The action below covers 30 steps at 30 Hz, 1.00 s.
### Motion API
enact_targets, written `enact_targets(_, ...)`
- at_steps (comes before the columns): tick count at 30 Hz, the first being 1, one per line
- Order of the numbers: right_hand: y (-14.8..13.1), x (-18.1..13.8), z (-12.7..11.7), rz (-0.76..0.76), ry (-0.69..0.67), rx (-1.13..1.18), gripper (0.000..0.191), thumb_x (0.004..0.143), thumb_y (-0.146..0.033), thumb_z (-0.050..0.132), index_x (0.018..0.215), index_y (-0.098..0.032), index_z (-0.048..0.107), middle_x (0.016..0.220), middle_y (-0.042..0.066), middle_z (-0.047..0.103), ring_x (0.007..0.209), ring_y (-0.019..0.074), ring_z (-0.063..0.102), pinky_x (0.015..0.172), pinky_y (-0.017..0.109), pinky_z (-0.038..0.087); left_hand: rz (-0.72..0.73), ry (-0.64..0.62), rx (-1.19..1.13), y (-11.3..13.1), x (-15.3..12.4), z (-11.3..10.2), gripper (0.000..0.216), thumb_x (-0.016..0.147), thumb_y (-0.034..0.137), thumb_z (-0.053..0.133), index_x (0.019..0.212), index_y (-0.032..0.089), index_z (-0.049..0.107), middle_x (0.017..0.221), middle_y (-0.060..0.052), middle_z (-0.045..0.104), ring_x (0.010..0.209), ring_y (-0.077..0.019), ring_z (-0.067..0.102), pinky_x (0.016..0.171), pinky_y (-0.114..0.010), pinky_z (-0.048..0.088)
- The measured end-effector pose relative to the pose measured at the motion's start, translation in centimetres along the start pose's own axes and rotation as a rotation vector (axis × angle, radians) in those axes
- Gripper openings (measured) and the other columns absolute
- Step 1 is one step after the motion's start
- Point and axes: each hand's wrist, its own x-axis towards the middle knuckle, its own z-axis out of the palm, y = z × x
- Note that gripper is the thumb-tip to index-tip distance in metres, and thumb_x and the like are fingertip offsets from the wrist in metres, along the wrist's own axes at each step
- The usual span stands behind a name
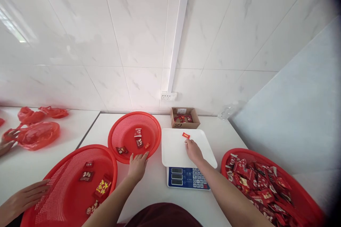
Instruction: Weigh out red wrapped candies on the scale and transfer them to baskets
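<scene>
My left hand [137, 167] has its fingers hooked over the near rim of a round red plastic basket [117, 125]. Inside that basket lie several small wrapped snacks, among them a red-and-white packet [137, 132]. Over the white tray [173, 149] of a digital scale [188, 178], my right hand [194, 151] has its fingertips pinched together at the lower edge of a small red packet [186, 135]. Nothing else shows on the tray. The scale's display digits are too dim to read.
Another person's hand [29, 195] touches a second red basket [114, 170] at front left. A further hand [10, 137] holds a red plastic bag [39, 134]. At right, a red basket [226, 156] is heaped with packets. A cardboard box [188, 125] stands behind the scale.
</scene>
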Motion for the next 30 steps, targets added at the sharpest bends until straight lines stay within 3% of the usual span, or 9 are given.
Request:
enact_targets(7, -0.2, 3.7, -0.2, 0.081, -0.045, 0.062, 0.052, 0.085, -0.014, 0.041, 0.136, -0.024, 0.042, 0.14, 0.009, 0.041, 0.107, 0.0181, 0.056, 0.082, 0.028, 0.042, 0.002, 0.002, -0.019, -0.3, 0.2, 0.5, 0.043, 0.093, 0.023, 0.032, 0.132, 0.028, 0.051, 0.113, -0.007, 0.067, 0.107, -0.0223, 0.059, 0.109, -0.05, 0.024)
enact_targets(11, 0.2, 2.9, 0.1, 0.066, -0.088, 0.077, 0.033, 0.087, -0.02, 0.04, 0.115, -0.024, 0.058, 0.122, 0.008, 0.052, 0.089, 0.0167, 0.06, 0.071, 0.028, 0.042, -0.009, -0.003, -0.03, -0.3, 0.2, 0.7, 0.043, 0.093, 0.023, 0.033, 0.132, 0.026, 0.051, 0.115, -0.007, 0.066, 0.109, -0.0226, 0.058, 0.11, -0.051, 0.023)
enact_targets(14, 0.2, 2.3, -0.1, 0.211, -0.079, 0.254, 0.02, 0.082, -0.016, 0.047, 0.097, -0.019, 0.059, 0.106, 0.009, 0.057, 0.082, 0.0167, 0.059, 0.068, 0.028, 0.041, -0.008, 0.019, -0.02, -0.3, 0.2, 0.9, 0.043, 0.093, 0.024, 0.034, 0.132, 0.025, 0.051, 0.114, -0.007, 0.067, 0.107, -0.0228, 0.059, 0.11, -0.051, 0.024)
enact_targets(18, -2.2, 2.4, -0.7, 0.32, -0.084, 0.491, 0.03, 0.076, -0.017, 0.056, 0.107, -0.017, 0.054, 0.092, 0.007, 0.062, 0.08, 0.0168, 0.06, 0.068, 0.027, 0.044, -0.004, 0.019, -0.004, -0.4, 0.2, 0.7, 0.043, 0.093, 0.024, 0.034, 0.133, 0.026, 0.05, 0.113, -0.007, 0.067, 0.107, -0.0227, 0.059, 0.109, -0.05, 0.024)
enact_targets(21, -6.3, 2.2, -1.7, 0.253, -0.092, 0.707, 0.04, 0.083, -0.035, 0.053, 0.12, -0.021, 0.048, 0.105, 0.006, 0.064, 0.081, 0.0136, 0.063, 0.068, 0.025, 0.049, 0.005, -0.007, 0.025, -0.5, 0.2, 0.3, 0.044, 0.093, 0.023, 0.034, 0.133, 0.027, 0.05, 0.116, -0.008, 0.066, 0.11, -0.0224, 0.058, 0.109, -0.048, 0.025)
enact_targets(22, -7.8, 2.0, -2.1, 0.175, -0.107, 0.948, 0.047, 0.083, -0.038, 0.054, 0.126, -0.021, 0.045, 0.116, 0.009, 0.06, 0.087, 0.0141, 0.064, 0.071, 0.026, 0.051, 0.005, -0.016, 0.041, -0.5, 0.3, 0.2, 0.044, 0.093, 0.024, 0.034, 0.134, 0.027, 0.05, 0.118, -0.008, 0.066, 0.11, -0.0225, 0.058, 0.108, -0.048, 0.025)
enact_targets(25, -10.9, 1.4, -3.4, -0.022, -0.193, 1.318, 0.07, 0.076, -0.047, 0.063, 0.138, -0.03, 0.034, 0.145, 0.01, 0.038, 0.105, 0.0172, 0.06, 0.084, 0.032, 0.051, 0.008, -0.028, 0.092, -0.6, 0.8, 0.0, 0.044, 0.094, 0.026, 0.032, 0.135, 0.024, 0.048, 0.122, -0.009, 0.064, 0.11, -0.0233, 0.058, 0.107, -0.047, 0.027)
enact_targets(27, -10.8, 0.7, -4.0, -0.108, -0.137, 1.267, 0.074, 0.074, -0.047, 0.065, 0.139, -0.032, 0.034, 0.149, 0.007, 0.033, 0.114, 0.02, 0.055, 0.092, 0.036, 0.048, 0.009, -0.03, 0.118, -0.4, 1.4, -0.1, 0.045, 0.094, 0.027, 0.03, 0.136, 0.023, 0.047, 0.121, -0.01, 0.064, 0.109, -0.0235, 0.059, 0.105, -0.046, 0.028)
enact_targets(30, -6.7, -1.3, -4.3, -0.08, 0.03, 1.063, 0.068, 0.076, -0.042, 0.063, 0.138, -0.03, 0.037, 0.147, 0.007, 0.036, 0.122, 0.0228, 0.049, 0.095, 0.037, 0.046, -0.002, -0.036, 0.133, -0.1, 2.6, -0.5, 0.046, 0.095, 0.028, 0.028, 0.137, 0.022, 0.045, 0.12, -0.01, 0.064, 0.108, -0.0241, 0.059, 0.104, -0.046, 0.03)
